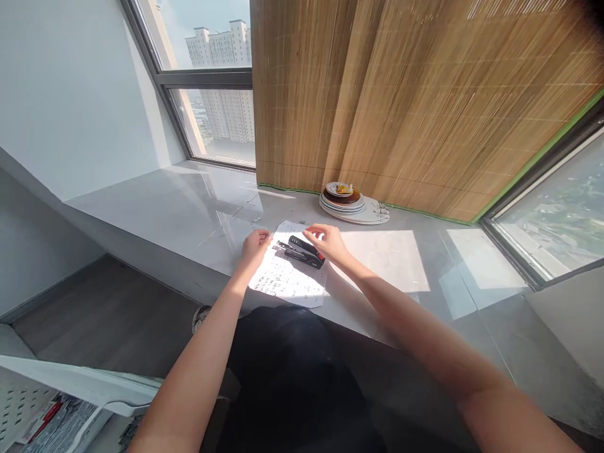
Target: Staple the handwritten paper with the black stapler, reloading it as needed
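A black stapler (304,253) with a red part at one end lies opened up on a white sheet of paper (287,283) with handwriting. The sheet rests on the grey tiled sill. At the paper's left edge is my left hand (257,244), fingers curled together near the stapler's left end; what they hold, if anything, is too small to name. My right hand (324,239) is over the stapler's right side, thumb and fingers bent together. Whatever might be between those fingertips cannot be made out.
Behind the paper stands a stack of plates (342,200) on a pale oval board (377,212), near a bamboo blind (377,100). A white basket (85,371) is at the lower left. The sill's front edge runs before my legs.
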Demonstrator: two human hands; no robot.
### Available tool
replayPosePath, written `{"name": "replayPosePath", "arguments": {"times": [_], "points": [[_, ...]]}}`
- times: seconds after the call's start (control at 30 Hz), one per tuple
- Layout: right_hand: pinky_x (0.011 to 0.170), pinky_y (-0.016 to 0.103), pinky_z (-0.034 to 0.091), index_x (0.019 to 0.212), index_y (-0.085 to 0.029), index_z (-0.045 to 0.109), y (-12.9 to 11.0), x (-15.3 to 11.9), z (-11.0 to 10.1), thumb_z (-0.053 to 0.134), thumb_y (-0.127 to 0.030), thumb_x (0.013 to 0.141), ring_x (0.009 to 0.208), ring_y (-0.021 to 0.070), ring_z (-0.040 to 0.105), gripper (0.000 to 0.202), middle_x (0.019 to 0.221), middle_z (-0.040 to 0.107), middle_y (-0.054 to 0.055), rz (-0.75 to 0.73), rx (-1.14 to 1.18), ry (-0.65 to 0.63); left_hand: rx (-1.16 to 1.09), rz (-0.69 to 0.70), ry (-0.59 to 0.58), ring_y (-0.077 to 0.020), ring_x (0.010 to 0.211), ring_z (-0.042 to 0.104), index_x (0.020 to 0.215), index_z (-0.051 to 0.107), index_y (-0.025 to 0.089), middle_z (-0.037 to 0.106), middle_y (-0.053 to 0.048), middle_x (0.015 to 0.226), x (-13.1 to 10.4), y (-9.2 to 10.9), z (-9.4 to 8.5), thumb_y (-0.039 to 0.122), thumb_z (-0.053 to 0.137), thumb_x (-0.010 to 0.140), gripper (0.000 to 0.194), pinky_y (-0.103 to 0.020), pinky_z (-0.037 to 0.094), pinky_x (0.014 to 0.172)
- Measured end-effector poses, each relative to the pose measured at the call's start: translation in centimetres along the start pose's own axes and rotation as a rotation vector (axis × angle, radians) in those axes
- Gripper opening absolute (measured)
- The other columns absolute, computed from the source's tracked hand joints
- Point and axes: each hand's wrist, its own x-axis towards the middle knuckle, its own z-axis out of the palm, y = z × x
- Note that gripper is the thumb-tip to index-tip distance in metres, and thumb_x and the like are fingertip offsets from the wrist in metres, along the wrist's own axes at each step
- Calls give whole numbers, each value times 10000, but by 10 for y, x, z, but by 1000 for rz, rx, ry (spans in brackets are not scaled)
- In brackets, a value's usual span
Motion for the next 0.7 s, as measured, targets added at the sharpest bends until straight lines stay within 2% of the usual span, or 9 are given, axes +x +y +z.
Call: {"name": "replayPosePath", "arguments": {"times": [0.1,0.2,0.3,0.4,0.53,0.7], "points": [[914,456,569,1136,-245,800,-5,-33,3,786,-578,955,987,307,732,379,1088,822,102,-148,13,-69,32,37,-1,-282,1086,782,1133,705,200,819,-118,1102,-1,4,-2,305,735,950,213,-366,623,906],[974,540,562,1224,-261,748,-1,-43,9,874,-407,898,1110,373,714,379,1189,799,134,-230,-16,-138,235,113,-46,-292,1082,779,1042,755,219,828,-100,1080,4,14,-5,268,706,975,97,-398,616,971],[934,537,568,1183,-267,717,2,-41,15,787,-230,920,1055,352,717,275,1138,792,116,-195,-4,-158,490,188,-223,-303,1065,754,1008,775,235,823,-95,1125,11,28,-9,228,692,978,89,-424,596,989],[861,502,559,1100,-259,699,1,-38,18,769,-205,914,970,325,699,205,1053,773,99,-162,3,-161,654,291,-397,-312,1121,718,1054,754,239,798,-98,1207,16,39,-8,234,666,993,107,-428,573,1009],[807,469,517,1018,-253,654,-1,-39,17,755,-200,913,913,303,656,154,992,741,90,-171,10,-162,736,339,-492,-308,1132,701,1119,732,237,756,-103,1269,19,46,-4,268,592,1038,165,-422,567,995],[812,452,489,932,-260,586,-2,-38,15,759,-190,898,876,282,616,190,932,698,63,-153,56,-171,763,261,-590,-290,997,718,1078,735,239,770,-92,1184,27,50,-3,286,613,1018,144,-390,554,870]]}}
